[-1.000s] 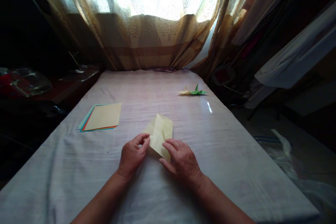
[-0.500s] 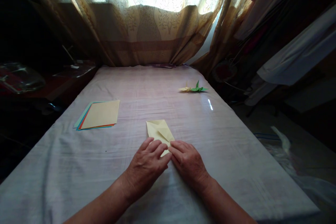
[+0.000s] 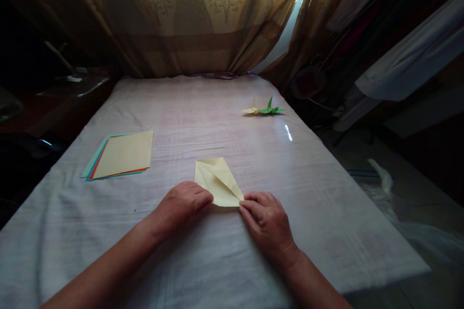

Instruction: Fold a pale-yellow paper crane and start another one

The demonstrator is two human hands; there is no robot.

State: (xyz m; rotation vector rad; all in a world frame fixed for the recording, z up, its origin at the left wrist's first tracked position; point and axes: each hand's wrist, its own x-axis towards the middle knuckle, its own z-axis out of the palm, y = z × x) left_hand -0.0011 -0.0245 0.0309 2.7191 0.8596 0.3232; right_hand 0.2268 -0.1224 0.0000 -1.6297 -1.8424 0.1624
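Note:
A pale yellow sheet of paper [image 3: 216, 181], partly folded, lies flat on the cloth-covered table [image 3: 203, 120]. My left hand [image 3: 179, 207] presses its fingertips on the paper's near left edge. At the paper's near right corner, my right hand [image 3: 266, 219] pinches down with thumb and fingers. Both hands rest on the cloth, palms down.
A stack of coloured paper sheets [image 3: 121, 154] with a yellow one on top lies at the left. Two small folded paper figures, one yellow [image 3: 252, 110] and one green [image 3: 271, 109], sit at the far right. Curtains [image 3: 188, 19] hang behind the table; its right edge drops to the floor.
The raised paper has been folded down flat. My hands then spread apart along its near edge, left hand to the left and right hand to the right corner. The camera tilted downward.

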